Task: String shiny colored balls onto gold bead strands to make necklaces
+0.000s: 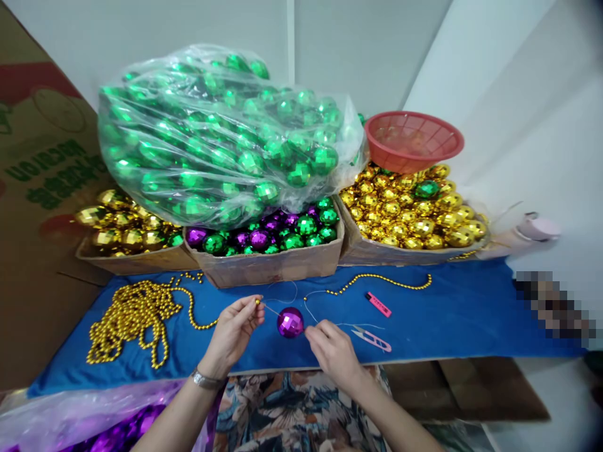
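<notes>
Purple faceted ball (291, 322) over the blue-clothed desk (264, 355), between left hand (239, 321) and right hand (333, 349). Left pinches a small gold bead (257, 302), thread (271, 309) running to the ball. Right has fingers drawn together at the ball's right side; what they grip, we cannot tell. Pink snips (377, 341) lie right; cardboard box (277, 267) behind.

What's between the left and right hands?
Head view: the purple faceted ball, close to the right hand, with a thread stretching from it toward the left hand.
</notes>
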`<state>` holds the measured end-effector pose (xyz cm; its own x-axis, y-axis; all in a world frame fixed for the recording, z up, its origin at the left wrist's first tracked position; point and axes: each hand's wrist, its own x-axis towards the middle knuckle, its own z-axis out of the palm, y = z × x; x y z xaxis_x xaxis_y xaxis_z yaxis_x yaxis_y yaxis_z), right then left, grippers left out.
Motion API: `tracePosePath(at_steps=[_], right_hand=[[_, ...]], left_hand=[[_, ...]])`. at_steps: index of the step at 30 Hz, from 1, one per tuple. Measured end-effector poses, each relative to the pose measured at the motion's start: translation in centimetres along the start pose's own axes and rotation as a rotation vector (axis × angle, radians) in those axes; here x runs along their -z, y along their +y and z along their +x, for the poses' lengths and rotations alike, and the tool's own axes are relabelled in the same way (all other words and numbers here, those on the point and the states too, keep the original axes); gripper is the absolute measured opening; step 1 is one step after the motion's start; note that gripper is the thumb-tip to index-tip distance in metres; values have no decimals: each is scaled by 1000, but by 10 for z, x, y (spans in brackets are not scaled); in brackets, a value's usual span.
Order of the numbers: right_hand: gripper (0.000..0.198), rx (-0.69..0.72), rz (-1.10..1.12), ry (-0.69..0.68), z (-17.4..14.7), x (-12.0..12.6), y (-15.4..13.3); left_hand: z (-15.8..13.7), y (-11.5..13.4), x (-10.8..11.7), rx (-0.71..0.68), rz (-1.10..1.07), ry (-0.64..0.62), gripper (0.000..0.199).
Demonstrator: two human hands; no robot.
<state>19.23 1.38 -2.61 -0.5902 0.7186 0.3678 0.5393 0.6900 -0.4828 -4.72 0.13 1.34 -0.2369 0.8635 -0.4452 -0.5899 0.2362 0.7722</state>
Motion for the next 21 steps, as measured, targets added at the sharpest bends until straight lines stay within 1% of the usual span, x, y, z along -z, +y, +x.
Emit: tracePosePath(at_steps=[4, 7, 9, 11, 13, 15, 17, 19, 21], right_hand=[[24, 28, -85, 29, -2, 1, 2], [23, 29, -101, 41, -2, -4, 2], [18, -9, -41, 51, -3, -11, 3], [13, -83, 71, 68, -5, -22, 7], [13, -158, 173, 71, -10, -33, 14], [21, -190, 200, 51, -14, -39, 22], [32, -203, 135, 31, -16, -39, 26], [39, -201, 48, 26, -12, -33, 24], [40, -172, 12, 23, -3, -27, 18]], left_hand=[[0, 0, -1, -8, 70, 0, 35], [-1, -5, -4, -86, 180, -37, 32], [-1, -12, -7, -126, 262, -83, 31], [0, -23, -9, -154, 360, -113, 29], [4, -36, -8, -204, 493, -129, 26], [7, -48, -7, -296, 650, -151, 24], [9, -53, -6, -435, 791, -180, 24], [8, -53, -9, -598, 897, -211, 20], [3, -46, -17, -725, 950, -261, 17]])
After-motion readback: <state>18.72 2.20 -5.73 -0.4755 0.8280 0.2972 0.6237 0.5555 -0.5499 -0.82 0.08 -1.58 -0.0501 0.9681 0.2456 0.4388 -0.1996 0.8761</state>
